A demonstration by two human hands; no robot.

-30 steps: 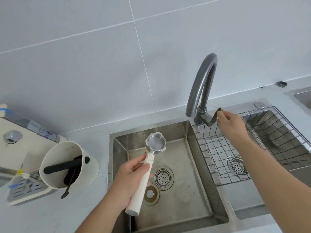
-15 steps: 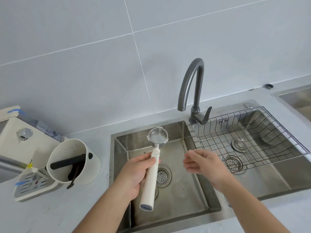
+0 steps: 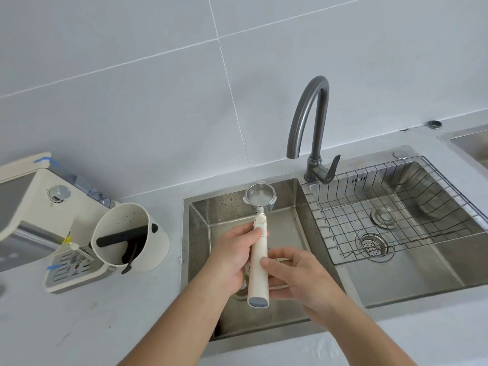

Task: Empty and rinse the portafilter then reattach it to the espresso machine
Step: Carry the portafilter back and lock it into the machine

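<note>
The portafilter (image 3: 259,260) has a long cream handle and a round steel basket (image 3: 260,198) that looks empty and shiny. It is held level over the left sink basin (image 3: 200,228), basket pointing away from me. My left hand (image 3: 232,260) grips the handle from the left. My right hand (image 3: 293,273) holds the lower handle from the right, thumb on top. The cream espresso machine (image 3: 29,207) stands at the far left of the counter, partly cut off by the frame edge. No water runs from the grey tap (image 3: 311,122).
A cream knock box (image 3: 132,239) with a black bar sits on the machine's drip tray (image 3: 71,270). A wire rack (image 3: 396,207) fills the right basin. The tap lever (image 3: 330,170) stands behind the sink divider. A tiled wall is behind.
My right hand left the tap lever, crossed over the sink and took the portafilter handle. The portafilter stayed over the left basin, and my view shifted slightly.
</note>
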